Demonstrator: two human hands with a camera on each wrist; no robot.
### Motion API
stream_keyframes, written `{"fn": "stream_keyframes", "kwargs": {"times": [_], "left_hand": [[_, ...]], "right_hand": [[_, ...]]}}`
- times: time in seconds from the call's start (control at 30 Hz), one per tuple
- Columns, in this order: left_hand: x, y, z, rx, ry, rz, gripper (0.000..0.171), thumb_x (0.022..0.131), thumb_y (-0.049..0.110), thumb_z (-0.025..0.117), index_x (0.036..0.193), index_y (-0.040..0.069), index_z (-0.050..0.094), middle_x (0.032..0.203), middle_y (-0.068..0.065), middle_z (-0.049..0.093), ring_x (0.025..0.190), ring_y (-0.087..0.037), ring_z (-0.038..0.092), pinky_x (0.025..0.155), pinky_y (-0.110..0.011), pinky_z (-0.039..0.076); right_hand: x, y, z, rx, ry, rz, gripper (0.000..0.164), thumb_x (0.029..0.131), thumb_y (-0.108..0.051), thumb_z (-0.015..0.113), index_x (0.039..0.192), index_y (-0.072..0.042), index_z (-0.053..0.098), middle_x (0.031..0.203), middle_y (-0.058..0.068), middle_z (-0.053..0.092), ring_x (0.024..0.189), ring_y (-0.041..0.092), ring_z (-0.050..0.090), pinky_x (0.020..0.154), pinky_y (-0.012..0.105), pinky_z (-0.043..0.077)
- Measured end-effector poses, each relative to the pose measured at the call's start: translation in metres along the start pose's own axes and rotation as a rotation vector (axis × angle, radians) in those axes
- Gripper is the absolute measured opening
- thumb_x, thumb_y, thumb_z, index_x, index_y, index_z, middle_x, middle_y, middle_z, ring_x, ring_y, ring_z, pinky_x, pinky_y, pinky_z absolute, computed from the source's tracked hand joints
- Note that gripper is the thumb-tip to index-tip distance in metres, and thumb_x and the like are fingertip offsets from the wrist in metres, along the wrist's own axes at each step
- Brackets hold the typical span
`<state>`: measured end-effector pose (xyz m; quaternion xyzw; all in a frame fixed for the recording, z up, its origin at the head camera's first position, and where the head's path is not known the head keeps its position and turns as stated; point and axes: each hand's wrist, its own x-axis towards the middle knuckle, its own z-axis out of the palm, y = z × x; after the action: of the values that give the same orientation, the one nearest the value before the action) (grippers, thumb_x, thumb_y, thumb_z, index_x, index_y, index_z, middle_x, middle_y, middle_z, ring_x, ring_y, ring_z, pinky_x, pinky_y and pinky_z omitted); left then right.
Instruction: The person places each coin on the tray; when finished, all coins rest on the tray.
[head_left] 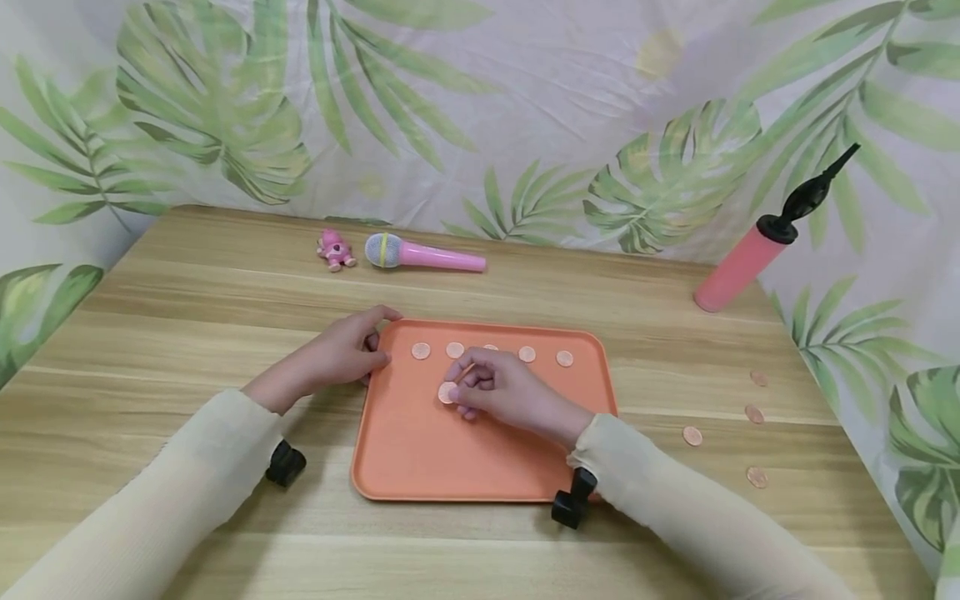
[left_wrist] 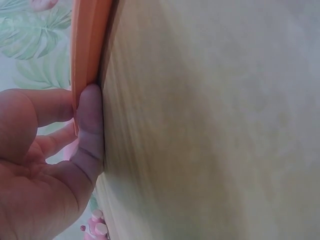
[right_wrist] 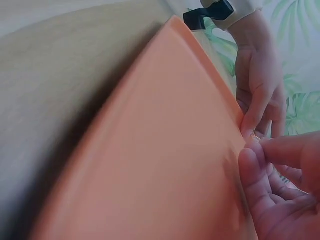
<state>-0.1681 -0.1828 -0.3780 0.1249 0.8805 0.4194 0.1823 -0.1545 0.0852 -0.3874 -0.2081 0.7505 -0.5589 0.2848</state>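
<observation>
An orange tray (head_left: 420,450) lies on the wooden table, with a row of several copper-coloured coins (head_left: 421,351) along its far side. My left hand (head_left: 341,350) grips the tray's left edge near the far corner; in the left wrist view its fingers (left_wrist: 91,110) pinch the rim from both sides. Over the tray, my right hand (head_left: 506,392) pinches another copper-coloured coin (head_left: 447,392) between thumb and fingers, just nearer to me than the row. That hand partly covers the middle coin of the row. In the right wrist view only the held coin's thin edge shows at the fingertips (right_wrist: 248,159).
Several loose coins (head_left: 692,436) lie on the table (head_left: 675,533) to the tray's right. At the back are a small pink toy figure (head_left: 335,251) and a pink toy microphone (head_left: 427,254). A pink hand pump (head_left: 742,267) with a black nozzle stands at the back right.
</observation>
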Motion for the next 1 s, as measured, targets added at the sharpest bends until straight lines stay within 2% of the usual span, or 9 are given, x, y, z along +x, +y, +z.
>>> {"fn": "stream_keyframes", "kwargs": {"times": [0.23, 0.5, 0.63, 0.87, 1.0], "left_hand": [[0.000, -0.002, 0.000, 0.013, 0.018, 0.004, 0.057, 0.098, -0.001, 0.060, 0.151, -0.006, 0.041, 0.081, -0.010, 0.058, 0.065, -0.015, 0.061, 0.059, -0.030, 0.059], [0.000, -0.002, 0.003, 0.004, 0.010, -0.001, 0.056, 0.099, 0.000, 0.060, 0.152, -0.005, 0.041, 0.081, -0.010, 0.058, 0.064, -0.015, 0.060, 0.059, -0.030, 0.058], [-0.001, -0.003, 0.003, 0.001, 0.011, 0.001, 0.056, 0.099, 0.000, 0.059, 0.152, -0.004, 0.041, 0.081, -0.010, 0.057, 0.065, -0.015, 0.060, 0.060, -0.030, 0.058], [-0.001, 0.000, 0.002, 0.006, 0.013, 0.005, 0.055, 0.098, -0.001, 0.059, 0.151, -0.005, 0.041, 0.081, -0.011, 0.057, 0.064, -0.015, 0.060, 0.059, -0.030, 0.058], [-0.001, 0.001, 0.001, 0.006, 0.016, 0.007, 0.055, 0.098, -0.001, 0.059, 0.151, -0.005, 0.041, 0.081, -0.010, 0.057, 0.064, -0.015, 0.060, 0.059, -0.030, 0.058]], "right_hand": [[0.015, -0.006, 0.011, -0.068, -0.046, -0.067, 0.009, 0.100, -0.006, 0.069, 0.106, 0.000, 0.065, 0.096, 0.019, 0.076, 0.071, 0.012, 0.067, 0.070, 0.028, 0.062], [0.025, -0.009, 0.024, -0.178, -0.065, -0.061, 0.008, 0.101, -0.006, 0.067, 0.106, -0.001, 0.065, 0.095, 0.017, 0.074, 0.071, 0.011, 0.066, 0.068, 0.024, 0.061], [0.028, -0.012, 0.027, -0.275, -0.058, -0.057, 0.007, 0.101, -0.010, 0.068, 0.104, -0.004, 0.065, 0.088, 0.010, 0.071, 0.069, 0.010, 0.064, 0.064, 0.020, 0.057], [0.028, -0.021, 0.031, -0.524, -0.021, -0.075, 0.005, 0.101, -0.013, 0.068, 0.104, -0.010, 0.065, 0.086, 0.000, 0.066, 0.072, 0.007, 0.055, 0.064, 0.016, 0.044], [0.028, -0.025, 0.033, -0.567, -0.016, -0.074, 0.005, 0.101, -0.011, 0.067, 0.103, -0.008, 0.064, 0.085, 0.002, 0.066, 0.072, 0.008, 0.054, 0.063, 0.016, 0.043]]}}
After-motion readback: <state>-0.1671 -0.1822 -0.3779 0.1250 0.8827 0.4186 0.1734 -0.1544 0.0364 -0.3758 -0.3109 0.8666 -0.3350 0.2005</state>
